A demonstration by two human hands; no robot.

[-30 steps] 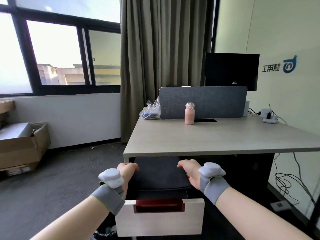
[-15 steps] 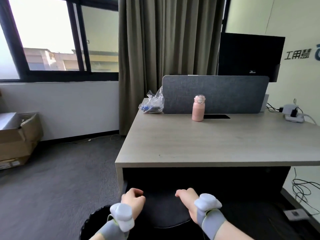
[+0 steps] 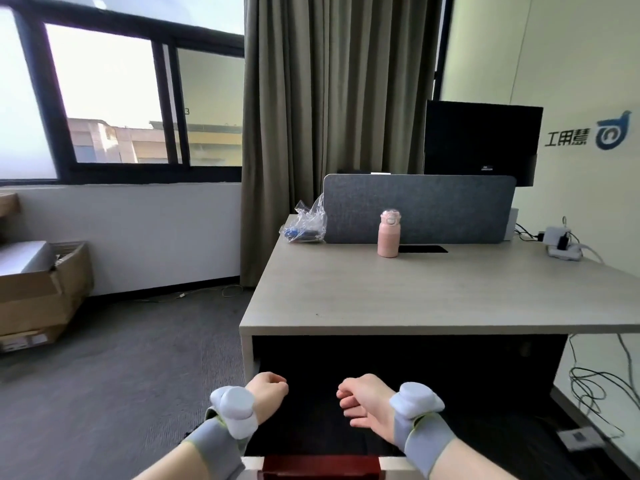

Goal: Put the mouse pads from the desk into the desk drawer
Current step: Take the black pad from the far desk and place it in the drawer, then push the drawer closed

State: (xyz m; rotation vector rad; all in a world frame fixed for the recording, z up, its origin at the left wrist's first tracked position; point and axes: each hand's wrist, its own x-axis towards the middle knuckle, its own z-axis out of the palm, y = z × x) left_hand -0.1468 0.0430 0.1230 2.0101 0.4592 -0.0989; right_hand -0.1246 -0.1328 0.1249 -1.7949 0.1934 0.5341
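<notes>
Office corner: dark-framed window (image 3: pixel 121 98) on your left, grey-green curtain (image 3: pixel 339 116) ahead, grey carpet below. Light wood desk (image 3: pixel 433 296) stands ahead of both your hands, its top above them. On it, well beyond your reach: a pink bottle (image 3: pixel 389 234) upright in front of a grey divider panel (image 3: pixel 419 207), a crumpled plastic bag (image 3: pixel 306 225) beyond your left hand, a white power strip (image 3: pixel 562 245) far off past your right hand. A black monitor (image 3: pixel 483 140) sits behind the panel.

Your left hand (image 3: pixel 266 393) and right hand (image 3: pixel 367 400) hover apart over the open desk drawer (image 3: pixel 322 467), both under the desk edge. Left: fingers curled into a loose fist, nothing seen in it. Right: fingers (image 3: pixel 348 401) half curled, also holding nothing visible. Each wrist carries a grey band with a white puck.

The drawer's white front and dark red handle lie just nearer you than the hands. Mouse pads: the drawer interior between and beneath your hands is too dark to tell them apart from the shadow.
</notes>
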